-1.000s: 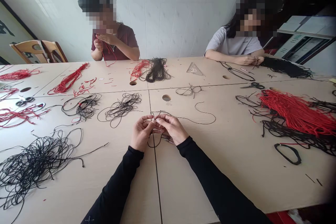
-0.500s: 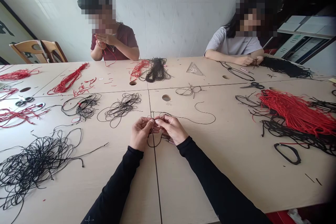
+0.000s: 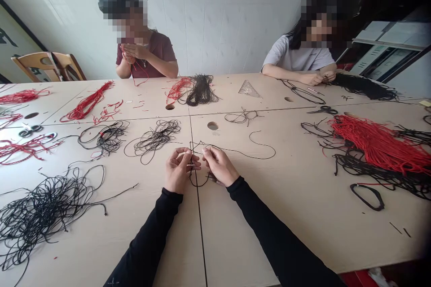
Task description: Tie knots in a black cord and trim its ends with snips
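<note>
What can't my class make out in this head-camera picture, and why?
Head view: whether the black cord is knotted at the left hand; too small, and partly covered by that hand.
Head view: the path of the cord's loop at the right hand; hidden by that hand.
Head view: the full spread of the black heap; cut off by the left edge.
Head view: the rest of the red bundle; cut off by the right edge.

Single view: head cam on the wearer, above the near side of the bench (image 3: 323, 206), facing forward, pitched down. Left hand (image 3: 177, 171) and right hand (image 3: 222, 167) sit close, just below frame centre; black sleeves (image 3: 144, 242) run in from the bottom edge. Wide coverage: bench fills most of the lower frame, pale wall (image 3: 208, 18) across the top.
</note>
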Tool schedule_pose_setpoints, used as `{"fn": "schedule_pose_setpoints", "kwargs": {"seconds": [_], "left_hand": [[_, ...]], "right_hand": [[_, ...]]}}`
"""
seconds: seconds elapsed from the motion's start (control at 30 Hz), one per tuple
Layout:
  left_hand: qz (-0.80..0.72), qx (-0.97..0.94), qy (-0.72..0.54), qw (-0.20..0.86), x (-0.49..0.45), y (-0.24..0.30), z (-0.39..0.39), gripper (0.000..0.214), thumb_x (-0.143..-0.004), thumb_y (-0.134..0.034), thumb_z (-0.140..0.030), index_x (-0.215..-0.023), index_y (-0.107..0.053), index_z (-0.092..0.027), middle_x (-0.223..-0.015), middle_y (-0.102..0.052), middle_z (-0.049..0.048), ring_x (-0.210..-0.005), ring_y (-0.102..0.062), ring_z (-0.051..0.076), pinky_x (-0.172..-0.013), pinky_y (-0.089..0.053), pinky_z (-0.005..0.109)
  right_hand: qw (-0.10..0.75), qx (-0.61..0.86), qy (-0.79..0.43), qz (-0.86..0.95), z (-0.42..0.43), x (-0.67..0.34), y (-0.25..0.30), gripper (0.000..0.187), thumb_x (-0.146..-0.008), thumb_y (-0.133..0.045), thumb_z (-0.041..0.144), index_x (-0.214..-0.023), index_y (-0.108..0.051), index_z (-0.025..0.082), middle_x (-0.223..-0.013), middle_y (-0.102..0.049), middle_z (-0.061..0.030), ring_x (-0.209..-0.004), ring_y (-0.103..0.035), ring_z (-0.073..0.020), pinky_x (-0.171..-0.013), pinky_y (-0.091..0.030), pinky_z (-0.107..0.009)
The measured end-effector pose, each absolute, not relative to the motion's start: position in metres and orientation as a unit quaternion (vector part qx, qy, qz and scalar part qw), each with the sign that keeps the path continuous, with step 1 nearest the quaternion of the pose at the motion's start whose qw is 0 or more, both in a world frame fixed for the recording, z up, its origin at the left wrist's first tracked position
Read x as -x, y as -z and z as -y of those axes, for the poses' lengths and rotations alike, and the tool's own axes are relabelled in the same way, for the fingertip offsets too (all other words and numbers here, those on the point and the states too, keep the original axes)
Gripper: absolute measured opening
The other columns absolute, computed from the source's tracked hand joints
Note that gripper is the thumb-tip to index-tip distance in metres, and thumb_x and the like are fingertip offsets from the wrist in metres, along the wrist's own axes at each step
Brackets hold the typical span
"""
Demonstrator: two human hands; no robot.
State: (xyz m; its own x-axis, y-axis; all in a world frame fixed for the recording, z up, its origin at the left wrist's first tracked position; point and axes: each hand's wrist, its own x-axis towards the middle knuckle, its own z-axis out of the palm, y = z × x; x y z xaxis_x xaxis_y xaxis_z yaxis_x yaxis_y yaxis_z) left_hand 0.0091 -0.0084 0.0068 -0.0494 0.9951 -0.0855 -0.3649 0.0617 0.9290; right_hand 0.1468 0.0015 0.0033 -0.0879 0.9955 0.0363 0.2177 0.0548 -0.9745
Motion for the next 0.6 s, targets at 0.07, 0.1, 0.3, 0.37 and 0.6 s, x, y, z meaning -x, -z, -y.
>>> {"fn": "schedule_pose_setpoints", "kwargs": {"seconds": [0.07,0.1,0.3,0.37,0.6], "left_hand": [[-0.433,-0.358,-0.585,0.585,-0.0083,-0.0062,0.0078,0.031,-0.073,-0.072,-0.039,-0.085,-0.052,-0.017,-0.074,-0.068,0.0038,-0.061,-0.066,0.015,-0.057,-0.054,0.028],[-0.433,-0.355,-0.587,0.584,-0.008,-0.006,0.0075,0.031,-0.073,-0.072,-0.039,-0.085,-0.052,-0.018,-0.077,-0.068,0.004,-0.063,-0.067,0.016,-0.058,-0.055,0.029],[-0.429,-0.328,-0.637,0.55,-0.007,-0.0057,0.0059,0.027,-0.072,-0.072,-0.035,-0.082,-0.053,-0.018,-0.084,-0.063,0.0026,-0.071,-0.066,0.016,-0.064,-0.058,0.033],[-0.428,-0.314,-0.653,0.54,-0.0059,-0.0052,0.0047,0.026,-0.072,-0.072,-0.033,-0.081,-0.053,-0.018,-0.083,-0.063,0.0021,-0.071,-0.066,0.015,-0.068,-0.058,0.034],[-0.423,-0.262,-0.677,0.542,0.0003,-0.0019,-0.0003,0.03,-0.069,-0.075,-0.032,-0.081,-0.051,-0.019,-0.079,-0.066,0.0012,-0.071,-0.066,0.015,-0.07,-0.057,0.034]], "right_hand": [[0.441,0.528,-0.442,0.576,-0.0018,-0.1475,-0.0039,0.042,-0.087,-0.044,0.058,-0.068,-0.047,0.022,-0.055,-0.041,0.0029,-0.049,-0.036,-0.0123,-0.048,-0.032,-0.026],[0.447,0.532,-0.438,0.571,-0.0023,-0.1482,-0.0034,0.042,-0.087,-0.045,0.058,-0.067,-0.047,0.022,-0.055,-0.041,0.0029,-0.049,-0.036,-0.0124,-0.048,-0.032,-0.026],[0.484,0.545,-0.427,0.536,-0.0078,-0.1532,0.0049,0.041,-0.084,-0.05,0.059,-0.066,-0.046,0.022,-0.059,-0.044,0.002,-0.054,-0.039,-0.0138,-0.053,-0.033,-0.027],[0.483,0.554,-0.417,0.535,-0.0088,-0.1544,0.0049,0.04,-0.085,-0.049,0.057,-0.065,-0.045,0.022,-0.057,-0.041,0.0026,-0.054,-0.037,-0.0138,-0.053,-0.032,-0.027],[0.493,0.597,-0.331,0.539,-0.0079,-0.1565,-0.0012,0.037,-0.082,-0.054,0.052,-0.062,-0.05,0.021,-0.073,-0.055,-0.0043,-0.061,-0.043,-0.0157,-0.062,-0.037,-0.03]]}}
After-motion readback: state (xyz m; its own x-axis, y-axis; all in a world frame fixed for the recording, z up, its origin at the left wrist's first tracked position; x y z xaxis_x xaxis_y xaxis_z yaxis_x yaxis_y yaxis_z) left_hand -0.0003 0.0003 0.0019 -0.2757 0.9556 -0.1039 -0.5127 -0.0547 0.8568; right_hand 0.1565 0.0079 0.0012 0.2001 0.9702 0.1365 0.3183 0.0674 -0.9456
